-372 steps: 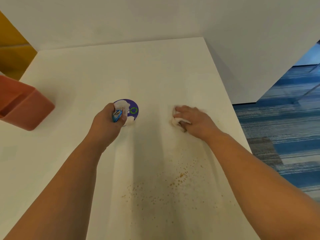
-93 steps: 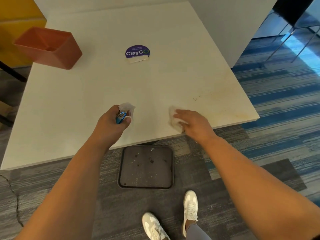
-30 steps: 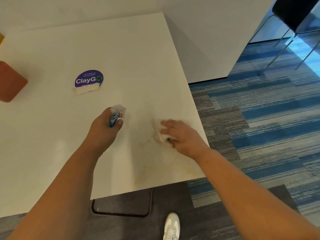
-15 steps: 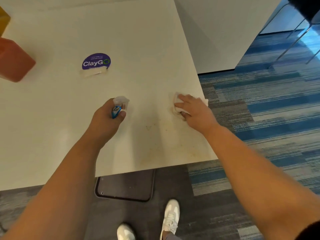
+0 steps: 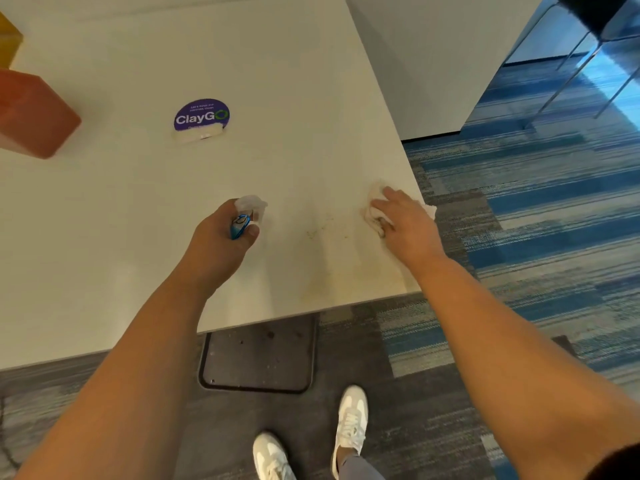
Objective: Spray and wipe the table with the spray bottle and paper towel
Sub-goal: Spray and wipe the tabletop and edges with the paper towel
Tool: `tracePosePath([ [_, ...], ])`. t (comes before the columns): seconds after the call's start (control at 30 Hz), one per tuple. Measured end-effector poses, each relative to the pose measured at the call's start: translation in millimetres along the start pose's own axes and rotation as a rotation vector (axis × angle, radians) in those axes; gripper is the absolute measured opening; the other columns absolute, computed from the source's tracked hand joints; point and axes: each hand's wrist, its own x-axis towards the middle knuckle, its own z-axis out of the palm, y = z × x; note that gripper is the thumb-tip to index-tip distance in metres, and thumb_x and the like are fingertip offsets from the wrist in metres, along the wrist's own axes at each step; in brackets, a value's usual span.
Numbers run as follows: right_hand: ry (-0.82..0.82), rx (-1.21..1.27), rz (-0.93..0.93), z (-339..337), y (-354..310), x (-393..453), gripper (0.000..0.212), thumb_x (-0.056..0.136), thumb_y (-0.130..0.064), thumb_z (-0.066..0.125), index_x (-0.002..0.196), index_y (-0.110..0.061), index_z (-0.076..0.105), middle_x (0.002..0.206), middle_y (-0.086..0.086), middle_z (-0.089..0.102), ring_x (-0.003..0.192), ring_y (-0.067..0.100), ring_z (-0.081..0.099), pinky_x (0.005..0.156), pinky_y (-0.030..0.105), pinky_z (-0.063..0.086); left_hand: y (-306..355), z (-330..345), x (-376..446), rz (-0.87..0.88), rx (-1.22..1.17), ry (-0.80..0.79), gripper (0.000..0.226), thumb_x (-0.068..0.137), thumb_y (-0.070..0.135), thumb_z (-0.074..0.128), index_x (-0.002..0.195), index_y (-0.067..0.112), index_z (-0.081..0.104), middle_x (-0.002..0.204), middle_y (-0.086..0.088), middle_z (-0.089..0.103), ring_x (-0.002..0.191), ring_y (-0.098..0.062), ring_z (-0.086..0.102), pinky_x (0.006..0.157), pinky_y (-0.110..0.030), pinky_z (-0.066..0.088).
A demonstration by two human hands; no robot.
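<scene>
From the head view, which is the only one, the person stands at the near edge of the white table (image 5: 145, 209), white shoes (image 5: 349, 427) on the grey carpet below. The left hand (image 5: 221, 244) has its fingers curled round the small spray bottle (image 5: 247, 214), holding it just above the tabletop with the clear nozzle end pointing toward twelve o'clock. At about three o'clock from it, well apart, the right hand (image 5: 403, 225) presses the crumpled paper towel (image 5: 375, 211) flat against the surface close to the table's right edge. The fingers lie fairly straight over the wad, with a bit of towel sticking out past the edge on the far side of the hand.

Between the two hands the surface carries a few faint brownish specks and a pale yellowish smear (image 5: 322, 233) running down toward six o'clock, to the near edge. That patch looks to me like what is left to clean; the broad left part of the table, out toward nine o'clock, looks clean, though whether it has been wiped I cannot tell. I'd judge the wiping is well under way in this corner, with more passes needed, and perhaps another spray.

Farther off, toward eleven o'clock, a round purple ClayGo sticker (image 5: 201, 114) sits on the tabletop, and an orange box (image 5: 31, 116) stands at the far left edge.
</scene>
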Motion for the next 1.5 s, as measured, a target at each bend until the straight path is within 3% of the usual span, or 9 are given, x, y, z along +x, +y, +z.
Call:
tracePosePath([
  [0.17, -0.164, 0.165, -0.293, 5.8, -50.6, -61.0, 0.035, 0.081, -0.012, 0.067, 0.115, -0.019, 0.064, 0.141, 0.002, 0.047, 0.131, 0.025, 0.04, 0.109, 0.048, 0.03, -1.4, 1.1, -10.2, -0.004, -0.026, -0.036, 0.036, 0.096, 0.012, 0.056, 0.128, 0.028, 0.058, 0.123, 0.007, 0.063, 0.114, -0.011, 0.057, 0.087, -0.012, 0.037],
  [0.3, -0.06, 0.352, -0.114, -5.4, -38.1, -57.1, 0.04, 0.08, -0.014, 0.068, 0.119, -0.022, 0.063, 0.138, -0.004, 0.05, 0.128, 0.016, 0.044, 0.107, 0.038, 0.035, -2.7, 1.3, -18.5, 0.004, -0.032, -0.063, 0.036, 0.095, 0.013, 0.057, 0.128, 0.029, 0.058, 0.124, 0.008, 0.063, 0.116, -0.009, 0.057, 0.087, -0.011, 0.036],
  [0.43, 0.132, 0.098, 0.064, -4.3, -3.6, -13.4, 0.038, 0.089, -0.011, 0.058, 0.126, -0.015, 0.057, 0.142, 0.012, 0.045, 0.129, 0.028, 0.041, 0.105, 0.043, 0.034, -7.0, -1.4, -24.6, -0.002, -0.023, -0.058, 0.035, 0.095, 0.013, 0.057, 0.126, 0.03, 0.059, 0.123, 0.01, 0.063, 0.115, -0.009, 0.057, 0.087, -0.014, 0.038],
  [0.53, 0.114, -0.026, -0.041, 18.5, -3.5, 6.7, 0.034, 0.081, -0.007, 0.061, 0.115, -0.008, 0.063, 0.129, 0.022, 0.052, 0.112, 0.039, 0.052, 0.086, 0.053, 0.045, -13.2, -5.1, -28.3, -0.011, -0.025, -0.042, 0.036, 0.095, 0.012, 0.057, 0.126, 0.03, 0.059, 0.123, 0.01, 0.063, 0.115, -0.008, 0.057, 0.088, -0.013, 0.038],
  [0.67, 0.099, 0.024, -0.141, 33.6, -40.5, 13.4, 0.029, 0.08, -0.009, 0.062, 0.108, -0.011, 0.066, 0.13, 0.017, 0.055, 0.114, 0.037, 0.053, 0.092, 0.054, 0.043, -21.8, -11.5, -32.4, -0.04, -0.013, -0.027, 0.036, 0.096, 0.013, 0.057, 0.127, 0.03, 0.058, 0.124, 0.009, 0.063, 0.115, -0.009, 0.057, 0.086, -0.014, 0.038],
  [0.83, -0.205, 0.238, -0.339, 40.0, -85.1, -40.8, 0.035, 0.08, -0.015, 0.07, 0.114, -0.023, 0.066, 0.138, -0.001, 0.051, 0.127, 0.022, 0.045, 0.105, 0.047, 0.035, -23.8, -22.9, -39.7, -0.054, -0.014, -0.008, 0.035, 0.096, 0.015, 0.057, 0.126, 0.033, 0.059, 0.123, 0.011, 0.062, 0.107, -0.008, 0.057, 0.077, -0.015, 0.041],
  [1.03, 0.079, 0.306, -0.001, 5.2, -58.4, -9.8, 0.04, 0.085, -0.011, 0.062, 0.122, -0.025, 0.061, 0.141, -0.001, 0.047, 0.126, 0.017, 0.044, 0.104, 0.036, 0.037, -31.7, -38.2, -49.7, -0.054, -0.048, 0.002, 0.035, 0.095, 0.016, 0.058, 0.125, 0.034, 0.06, 0.125, 0.012, 0.062, 0.111, -0.008, 0.057, 0.081, -0.02, 0.042],
  [1.23, 0.008, 0.023, -0.183, 43.5, -69.1, 9.5, 0.038, 0.078, -0.001, 0.063, 0.113, -0.017, 0.067, 0.131, 0.014, 0.055, 0.112, 0.035, 0.054, 0.088, 0.053, 0.044, -42.8, -45.2, -60.1, -0.079, -0.053, -0.027, 0.036, 0.094, 0.014, 0.059, 0.126, 0.031, 0.06, 0.126, 0.012, 0.063, 0.118, -0.004, 0.056, 0.096, -0.021, 0.041],
  [1.5, -0.362, 0.324, -0.413, 34.9, -125.9, -79.2, 0.035, 0.077, -0.015, 0.072, 0.111, -0.022, 0.069, 0.134, -0.002, 0.054, 0.121, 0.006, 0.042, 0.1, 0.023, 0.03, -40.2, -57.3, -67.8, -0.029, -0.075, -0.056, 0.031, 0.093, 0.009, 0.058, 0.115, 0.03, 0.064, 0.121, 0.017, 0.064, 0.113, 0.009, 0.055, 0.091, -0.014, 0.039],
])
